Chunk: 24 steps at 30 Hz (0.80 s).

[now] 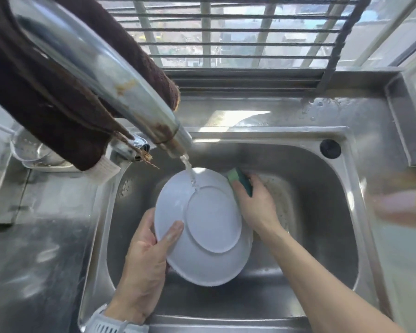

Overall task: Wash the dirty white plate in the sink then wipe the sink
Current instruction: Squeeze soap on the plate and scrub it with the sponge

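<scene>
Presently the white plate (203, 227) is held tilted over the sink (317, 179), underside up, under the tap (120, 75) stream. The left hand (144, 265) grips its near-left rim, thumb on the back; the right hand (252, 203) clutches a green sponge (240, 182) at the far-right edge. Judged rigid, breakable and slippery when wet; rim holds are advisable.

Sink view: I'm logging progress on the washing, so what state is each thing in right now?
Tap: running, water landing on the plate.
White plate: tilted, underside up, over the sink.
Left hand: grips the plate's rim.
Right hand: holds the sponge.
Sponge: at the plate's far edge.
Brown cloth: draped over the tap.
</scene>
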Tool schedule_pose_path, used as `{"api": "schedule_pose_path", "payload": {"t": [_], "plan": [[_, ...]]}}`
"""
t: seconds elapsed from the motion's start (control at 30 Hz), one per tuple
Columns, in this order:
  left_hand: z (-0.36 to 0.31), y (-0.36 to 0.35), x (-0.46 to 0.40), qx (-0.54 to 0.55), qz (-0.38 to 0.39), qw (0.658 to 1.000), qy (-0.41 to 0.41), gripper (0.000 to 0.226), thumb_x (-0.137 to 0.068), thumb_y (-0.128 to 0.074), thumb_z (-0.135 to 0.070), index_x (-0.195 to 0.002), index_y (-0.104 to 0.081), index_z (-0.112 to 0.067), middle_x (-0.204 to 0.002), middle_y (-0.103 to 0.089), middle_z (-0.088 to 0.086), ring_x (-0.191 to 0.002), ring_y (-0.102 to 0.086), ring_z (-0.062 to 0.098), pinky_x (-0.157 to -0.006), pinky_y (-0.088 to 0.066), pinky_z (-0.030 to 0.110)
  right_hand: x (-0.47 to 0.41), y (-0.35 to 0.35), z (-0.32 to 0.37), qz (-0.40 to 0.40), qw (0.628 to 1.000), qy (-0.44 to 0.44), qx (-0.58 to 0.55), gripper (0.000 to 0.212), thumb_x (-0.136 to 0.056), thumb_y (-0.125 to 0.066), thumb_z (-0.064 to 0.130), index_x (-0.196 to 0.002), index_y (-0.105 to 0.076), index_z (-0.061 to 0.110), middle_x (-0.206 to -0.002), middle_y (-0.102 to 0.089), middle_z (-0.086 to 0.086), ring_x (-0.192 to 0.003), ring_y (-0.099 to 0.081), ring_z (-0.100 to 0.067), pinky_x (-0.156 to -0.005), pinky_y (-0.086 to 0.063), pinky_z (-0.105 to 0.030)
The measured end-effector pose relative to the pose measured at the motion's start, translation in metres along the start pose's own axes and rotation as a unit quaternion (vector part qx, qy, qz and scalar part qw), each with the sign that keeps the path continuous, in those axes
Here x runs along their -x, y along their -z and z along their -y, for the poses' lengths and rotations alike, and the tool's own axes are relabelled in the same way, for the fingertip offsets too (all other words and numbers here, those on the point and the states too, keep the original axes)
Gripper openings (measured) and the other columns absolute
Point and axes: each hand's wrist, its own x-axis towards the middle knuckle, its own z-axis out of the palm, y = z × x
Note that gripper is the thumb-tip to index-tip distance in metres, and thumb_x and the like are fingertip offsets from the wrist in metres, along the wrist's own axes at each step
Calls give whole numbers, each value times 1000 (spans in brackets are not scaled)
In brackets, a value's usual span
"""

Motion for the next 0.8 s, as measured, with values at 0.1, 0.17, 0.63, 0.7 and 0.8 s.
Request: {"api": "schedule_pose_path", "payload": {"t": [0.1, 0.17, 0.63, 0.7, 0.8], "plan": [[0, 0, -5, 16, -19, 1000, 9, 34, -88, -67, -18, -122, -64, -18, -109, -78, 9, -81, -76, 17, -53, -61, 31, 40, 5, -8, -17, 1000, 25, 3, 45, -96, -53, 45, -139, -45, 36, -131, -54, -1, -125, -47, -23, -102, -39, -39], [2, -2, -7, 28, -25, 999, 22, 37, -88, -67, -21, -124, -63, -17, -112, -78, 9, -84, -76, 18, -54, -60, 32, 75, 5, 0, -36, 992, 108, 48, 42, -96, -56, 42, -136, -46, 35, -122, -47, 1, -116, -43, -18, -94, -36, -31], [-4, -33, -17, 204, -16, 972, 118, 52, -108, -36, -45, -134, -66, -13, -133, -70, 17, -125, -65, 29, -110, -45, 49, 79, -28, 55, -2, 952, 277, 130, 48, -96, -53, 44, -142, -47, 34, -122, -46, 2, -107, -40, -20, -100, -39, -37], [-7, -30, -19, 251, -11, 956, 151, 72, -105, -30, -58, -132, -68, -4, -135, -67, 23, -127, -64, 34, -112, -42, 48, 100, -21, 46, 23, 939, 300, 164, 49, -95, -54, 44, -143, -45, 35, -127, -44, 4, -108, -41, -19, -100, -41, -36], [-9, -30, -20, 212, -10, 960, 185, 73, -104, -35, -59, -111, -78, -1, -126, -70, 26, -111, -72, 35, -103, -51, 47, 120, -11, 28, 60, 928, 318, 184, 52, -95, -57, 44, -145, -42, 37, -132, -40, 4, -112, -41, -19, -100, -44, -37]]}}
